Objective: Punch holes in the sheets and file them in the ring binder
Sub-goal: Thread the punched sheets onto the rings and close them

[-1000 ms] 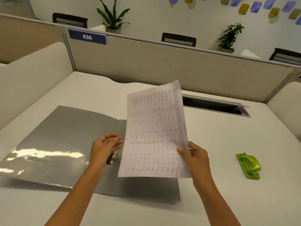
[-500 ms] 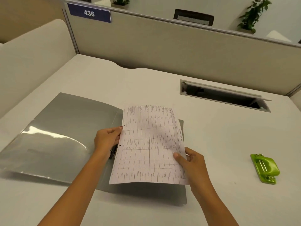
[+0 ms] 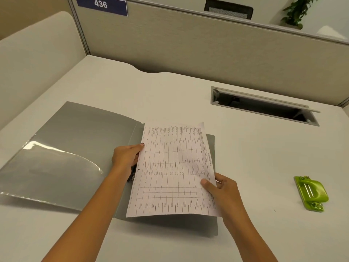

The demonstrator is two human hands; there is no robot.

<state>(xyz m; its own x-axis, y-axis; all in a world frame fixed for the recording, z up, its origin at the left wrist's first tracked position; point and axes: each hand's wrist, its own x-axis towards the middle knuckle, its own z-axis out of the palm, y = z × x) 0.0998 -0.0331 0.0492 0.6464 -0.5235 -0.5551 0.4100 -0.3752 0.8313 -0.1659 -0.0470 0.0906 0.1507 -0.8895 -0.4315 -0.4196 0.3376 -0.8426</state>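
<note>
Side panel: cream, padded, rounded top; stands left of and beyond the binder, along the desk's left edge.
Plate: dark blue, white "436"; fixed at the partition's top corner, far behind the binder.
Desk: off-white, matt, with a shallow wavy notch in its far edge behind the binder.
Binder: grey, lying open and flat on the desk; left cover fully exposed, right cover mostly under the sheet.
Pocket: clear plastic, glossy with glare, on the binder's left cover.
Left hand: over the binder's spine, fingers bent, tips at the sheet's left edge; whether it pinches the sheet or the dark clip beneath cannot be told.
Sheet: white, printed table; held over the binder's right cover, left edge at the spine, near edge raised and casting a shadow. One punched hole shows on the left margin.
Right hand: pinches the sheet's right edge, thumb on top, fingers under.
Partition: beige, grey top rail; runs across the room behind the binder.
Chair: dark backrest, beyond the partition.
Slot: grey-framed cable opening, flap up; right of and behind the binder.
Plant: green leaves, beyond the partition, far right.
Punch: lime green, on the desk, well right of the binder, apart from both hands.
</note>
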